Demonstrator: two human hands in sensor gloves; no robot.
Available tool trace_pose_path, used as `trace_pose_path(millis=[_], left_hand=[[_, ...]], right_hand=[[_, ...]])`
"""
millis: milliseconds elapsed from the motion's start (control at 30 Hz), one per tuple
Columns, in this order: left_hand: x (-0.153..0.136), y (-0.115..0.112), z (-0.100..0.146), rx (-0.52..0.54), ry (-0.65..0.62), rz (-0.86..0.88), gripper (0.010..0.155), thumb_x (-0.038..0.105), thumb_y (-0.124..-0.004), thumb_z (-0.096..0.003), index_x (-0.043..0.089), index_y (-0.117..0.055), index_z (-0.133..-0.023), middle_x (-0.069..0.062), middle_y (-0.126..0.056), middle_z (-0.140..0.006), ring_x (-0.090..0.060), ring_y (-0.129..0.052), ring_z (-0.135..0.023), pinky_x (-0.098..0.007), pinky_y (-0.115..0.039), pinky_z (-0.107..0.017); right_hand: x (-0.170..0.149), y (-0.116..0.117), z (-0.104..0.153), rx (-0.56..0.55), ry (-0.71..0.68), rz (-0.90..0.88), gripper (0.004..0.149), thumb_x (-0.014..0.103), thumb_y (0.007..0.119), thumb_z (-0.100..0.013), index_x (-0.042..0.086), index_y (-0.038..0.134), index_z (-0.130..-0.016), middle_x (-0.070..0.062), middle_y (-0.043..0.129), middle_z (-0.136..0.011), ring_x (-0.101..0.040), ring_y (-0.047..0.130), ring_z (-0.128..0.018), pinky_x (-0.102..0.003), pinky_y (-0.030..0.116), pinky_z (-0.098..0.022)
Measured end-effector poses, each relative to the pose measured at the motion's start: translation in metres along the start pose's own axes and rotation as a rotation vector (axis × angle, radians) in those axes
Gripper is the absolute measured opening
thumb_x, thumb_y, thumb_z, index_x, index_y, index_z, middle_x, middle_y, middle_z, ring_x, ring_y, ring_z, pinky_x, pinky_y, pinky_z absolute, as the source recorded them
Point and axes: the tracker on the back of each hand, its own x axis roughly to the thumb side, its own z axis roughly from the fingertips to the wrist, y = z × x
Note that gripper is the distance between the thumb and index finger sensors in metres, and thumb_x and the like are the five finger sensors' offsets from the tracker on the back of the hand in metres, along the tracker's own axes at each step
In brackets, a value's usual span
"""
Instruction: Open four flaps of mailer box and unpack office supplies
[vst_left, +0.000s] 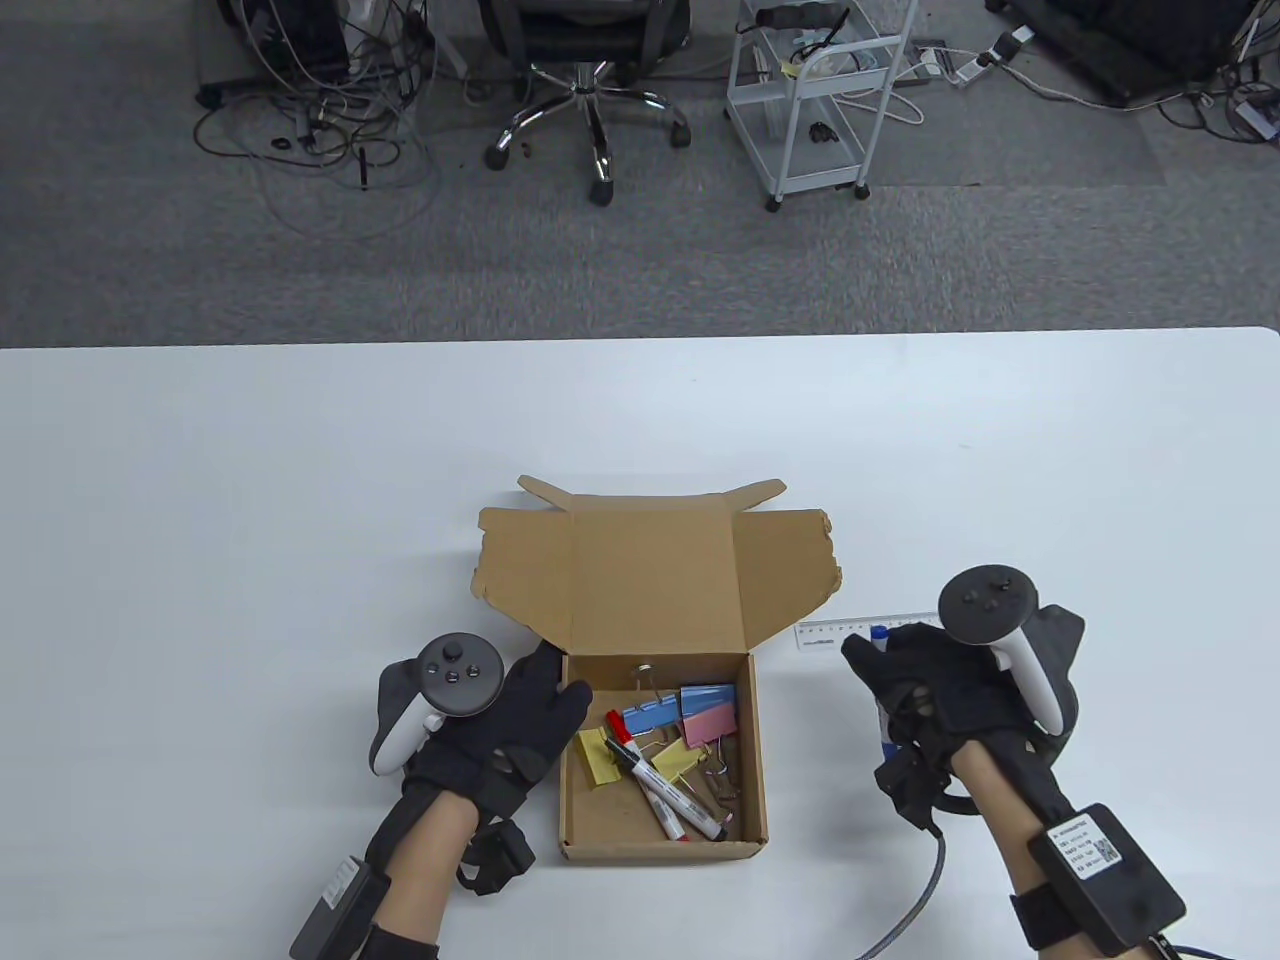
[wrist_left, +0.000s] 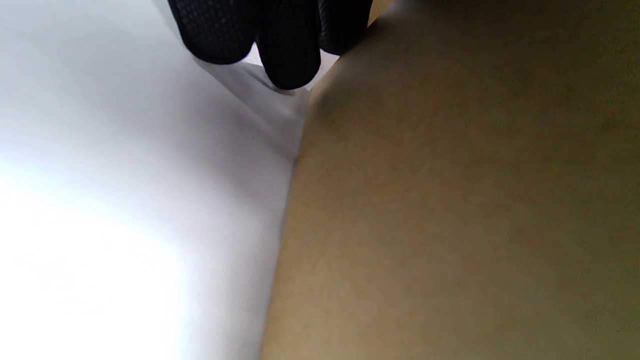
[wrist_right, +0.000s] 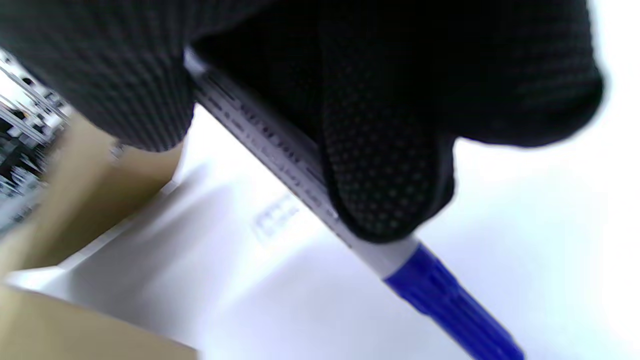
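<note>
The brown mailer box (vst_left: 660, 850) sits open at the table's front centre, its lid (vst_left: 655, 580) and flaps folded back. Inside lie red and black markers (vst_left: 665, 790), blue, pink and yellow binder clips (vst_left: 690, 715) and yellow sticky notes (vst_left: 595, 755). My left hand (vst_left: 555, 680) holds the box's left wall, thumb over the rim; the left wrist view shows fingertips (wrist_left: 287, 50) by the outer wall (wrist_left: 450, 200). My right hand (vst_left: 880, 660), right of the box, grips a white marker with a blue cap (wrist_right: 440, 295); its tip (vst_left: 880, 633) shows in the table view.
A clear ruler (vst_left: 830, 635) lies on the white table just right of the lid, partly under my right hand. The box's corner (wrist_right: 75, 170) shows at the left of the right wrist view. An office chair (vst_left: 585, 90) and a white cart (vst_left: 815, 100) stand beyond the table.
</note>
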Motion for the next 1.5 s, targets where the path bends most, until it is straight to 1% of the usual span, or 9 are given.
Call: trace_pose_path(millis=[100, 167, 433, 767, 1133, 1267, 1400, 1467, 1500], left_hand=[[0.000, 0.000, 0.000, 0.001, 0.001, -0.002, 0.084, 0.084, -0.050, -0.0492, 0.041, -0.022, -0.115, 0.005, -0.045, -0.123, -0.026, -0.065, -0.109, -0.047, -0.060, -0.076], [0.000, 0.000, 0.000, 0.001, 0.001, -0.002, 0.083, 0.084, -0.050, -0.0492, 0.042, -0.022, -0.115, 0.005, -0.045, -0.123, -0.025, -0.065, -0.109, -0.047, -0.060, -0.076], [0.000, 0.000, 0.000, -0.001, -0.001, 0.000, 0.083, 0.084, -0.051, -0.0491, 0.042, -0.023, -0.115, 0.005, -0.045, -0.123, -0.025, -0.065, -0.109, -0.047, -0.060, -0.076], [0.000, 0.000, -0.001, -0.002, -0.004, 0.003, 0.083, 0.084, -0.051, -0.0490, 0.042, -0.023, -0.115, 0.004, -0.045, -0.123, -0.025, -0.066, -0.108, -0.047, -0.060, -0.076], [-0.001, 0.000, -0.001, -0.002, -0.004, 0.006, 0.083, 0.084, -0.051, -0.0489, 0.042, -0.023, -0.115, 0.004, -0.045, -0.123, -0.025, -0.066, -0.108, -0.047, -0.060, -0.076], [-0.001, 0.000, -0.001, -0.002, -0.004, 0.006, 0.083, 0.084, -0.051, -0.0489, 0.042, -0.023, -0.115, 0.004, -0.045, -0.123, -0.025, -0.066, -0.108, -0.047, -0.060, -0.076], [0.000, 0.000, -0.001, -0.003, -0.003, 0.005, 0.083, 0.084, -0.051, -0.0489, 0.042, -0.023, -0.115, 0.004, -0.045, -0.123, -0.025, -0.066, -0.108, -0.047, -0.060, -0.076], [0.000, 0.000, -0.001, -0.004, -0.004, 0.006, 0.083, 0.084, -0.051, -0.0488, 0.042, -0.023, -0.115, 0.004, -0.045, -0.123, -0.025, -0.066, -0.108, -0.047, -0.060, -0.076], [0.000, 0.000, -0.001, -0.004, -0.003, 0.005, 0.083, 0.084, -0.051, -0.0488, 0.042, -0.023, -0.115, 0.004, -0.045, -0.123, -0.025, -0.066, -0.108, -0.047, -0.060, -0.076]], right_hand=[[-0.002, 0.022, -0.014, -0.008, 0.028, 0.058, 0.055, 0.067, 0.086, -0.043, 0.023, 0.094, -0.075, -0.007, 0.106, -0.058, -0.015, 0.107, -0.029, -0.031, 0.093, -0.018], [-0.001, 0.032, -0.020, -0.090, 0.031, 0.099, 0.055, 0.067, 0.088, -0.041, 0.023, 0.095, -0.073, -0.007, 0.107, -0.054, -0.014, 0.106, -0.026, -0.031, 0.092, -0.017], [0.008, 0.054, -0.026, -0.144, 0.041, 0.184, 0.056, 0.068, 0.093, -0.039, 0.021, 0.095, -0.070, -0.005, 0.105, -0.049, -0.010, 0.102, -0.020, -0.030, 0.091, -0.015], [0.006, 0.056, -0.027, -0.164, 0.038, 0.157, 0.060, 0.070, 0.098, -0.036, 0.020, 0.093, -0.071, -0.005, 0.103, -0.047, -0.009, 0.100, -0.020, -0.029, 0.090, -0.015], [0.002, 0.057, -0.027, -0.155, 0.024, 0.142, 0.059, 0.067, 0.098, -0.038, 0.021, 0.092, -0.073, -0.004, 0.103, -0.050, -0.009, 0.100, -0.023, -0.030, 0.090, -0.017], [0.004, 0.046, -0.020, -0.152, -0.010, 0.132, 0.064, 0.068, 0.096, -0.037, 0.020, 0.090, -0.079, -0.005, 0.103, -0.057, -0.010, 0.102, -0.025, -0.030, 0.091, -0.018], [0.021, 0.015, 0.012, -0.200, -0.145, 0.085, 0.060, 0.069, 0.092, -0.039, 0.024, 0.090, -0.079, -0.003, 0.105, -0.059, -0.009, 0.103, -0.027, -0.029, 0.093, -0.018], [0.037, -0.002, 0.031, -0.134, -0.266, 0.001, 0.059, 0.067, 0.091, -0.040, 0.025, 0.089, -0.080, -0.003, 0.105, -0.061, -0.009, 0.104, -0.027, -0.028, 0.093, -0.018], [0.046, -0.007, 0.039, -0.046, -0.333, -0.055, 0.059, 0.067, 0.092, -0.039, 0.026, 0.088, -0.082, -0.002, 0.105, -0.063, -0.009, 0.105, -0.027, -0.028, 0.093, -0.018]])
